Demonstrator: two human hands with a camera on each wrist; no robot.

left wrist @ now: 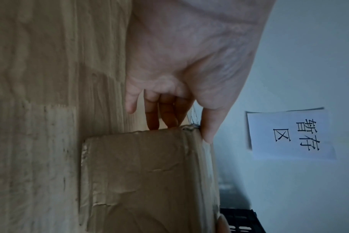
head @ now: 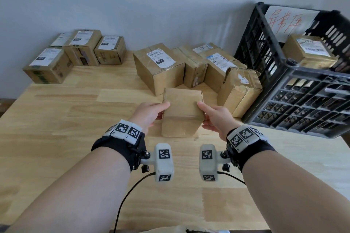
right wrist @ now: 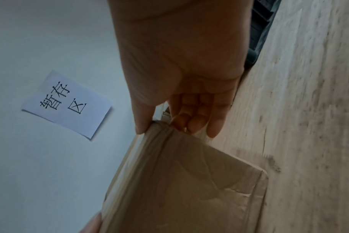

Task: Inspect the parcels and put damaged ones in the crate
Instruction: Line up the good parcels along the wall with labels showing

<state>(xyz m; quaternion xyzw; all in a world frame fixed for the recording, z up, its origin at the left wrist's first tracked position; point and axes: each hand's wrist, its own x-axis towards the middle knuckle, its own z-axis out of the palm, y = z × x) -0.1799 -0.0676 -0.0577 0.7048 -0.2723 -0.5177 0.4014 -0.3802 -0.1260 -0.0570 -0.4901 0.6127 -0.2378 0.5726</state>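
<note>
A small plain cardboard parcel (head: pixel 182 111) stands on the wooden table (head: pixel 75 119) in front of me, its creased tape-covered face toward the wrist cameras (left wrist: pixel 145 181) (right wrist: pixel 179 189). My left hand (head: pixel 151 114) holds its left side, thumb on top and fingers behind (left wrist: pixel 165 116). My right hand (head: pixel 214 117) grips the right side the same way, thumb on the top edge (right wrist: pixel 181 119). The black plastic crate (head: pixel 295 89) stands at the right, with one labelled parcel (head: pixel 310 51) inside.
A cluster of labelled parcels (head: pixel 161 66) sits behind the held one, including a crumpled, torn one (head: pixel 240 89) beside the crate. Several smaller boxes (head: pixel 79 53) stand at the back left by the wall. A paper sign (left wrist: pixel 289 134) hangs on the wall.
</note>
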